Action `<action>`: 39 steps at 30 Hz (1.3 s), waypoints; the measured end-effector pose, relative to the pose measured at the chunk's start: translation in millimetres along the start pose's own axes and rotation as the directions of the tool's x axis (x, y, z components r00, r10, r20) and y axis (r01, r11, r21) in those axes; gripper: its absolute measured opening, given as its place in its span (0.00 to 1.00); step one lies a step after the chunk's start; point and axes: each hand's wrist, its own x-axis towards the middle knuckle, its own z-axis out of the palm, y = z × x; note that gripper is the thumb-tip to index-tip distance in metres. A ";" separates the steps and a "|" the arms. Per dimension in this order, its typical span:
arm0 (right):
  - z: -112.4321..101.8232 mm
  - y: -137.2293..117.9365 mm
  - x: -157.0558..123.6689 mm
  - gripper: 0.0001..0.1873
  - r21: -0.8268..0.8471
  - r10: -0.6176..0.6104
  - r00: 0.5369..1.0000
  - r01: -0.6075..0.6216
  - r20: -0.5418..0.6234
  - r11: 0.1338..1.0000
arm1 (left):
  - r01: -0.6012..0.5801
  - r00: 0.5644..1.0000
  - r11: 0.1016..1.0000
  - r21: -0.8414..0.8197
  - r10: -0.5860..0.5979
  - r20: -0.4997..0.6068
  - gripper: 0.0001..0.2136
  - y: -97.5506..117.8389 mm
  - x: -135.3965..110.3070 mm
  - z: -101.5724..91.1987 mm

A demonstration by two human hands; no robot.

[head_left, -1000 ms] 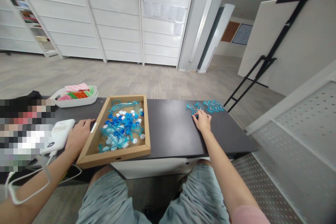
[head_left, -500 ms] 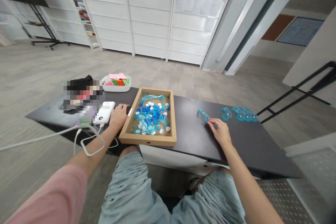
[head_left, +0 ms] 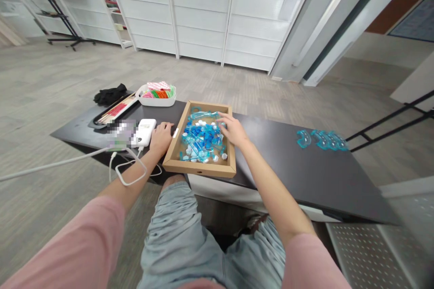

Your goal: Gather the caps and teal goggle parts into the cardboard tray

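Observation:
My right hand (head_left: 233, 130) is over the right side of a shallow cardboard box (head_left: 200, 170), fingers apart and no piece visible in its grasp. Its fingertips are close to a long translucent blue plastic piece (head_left: 203, 115) at the box's far end. Small blue pieces (head_left: 206, 133) and white pieces (head_left: 215, 158) lie mixed with more translucent blue parts inside. My left hand (head_left: 162, 137) rests on the table beside the box's left wall, fingers stretched out and holding nothing. Next to it lies a white power bank (head_left: 145, 132) with a cable plugged in.
Curved translucent blue pieces (head_left: 303, 139) stand in a row toward the right of the dark table (head_left: 271, 158). A white basket (head_left: 158, 100) of colourful items, a black tray (head_left: 115, 110) and a black cloth (head_left: 110, 94) are at the far left. A white cable (head_left: 68, 165) crosses the left edge.
My right hand has moved left from the table to the box. The translucent blue piece it held on the table is gone from there. My left hand has stayed beside the box.

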 end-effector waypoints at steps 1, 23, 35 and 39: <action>-6.7 8.3 -4.9 0.15 -0.029 0.037 0.999 -0.039 -0.036 0.999 | 0.000 1.000 1.000 0.003 0.000 0.001 0.26 0.0 0.3 0.9; -115.6 91.6 -130.6 0.17 -0.211 0.466 0.822 -0.544 -0.326 0.812 | 0.033 0.999 0.998 0.052 -0.031 -0.024 0.26 -5.7 2.8 9.6; -2.3 -7.0 19.3 0.19 -0.238 0.054 0.988 -0.018 0.147 0.971 | 0.046 0.999 0.998 0.045 -0.047 0.021 0.28 1.9 0.9 0.7; -39.6 22.4 -21.0 0.18 -0.315 0.245 0.969 -0.229 0.012 0.921 | 0.034 0.999 0.997 0.064 -0.036 0.033 0.29 6.2 -2.5 -6.4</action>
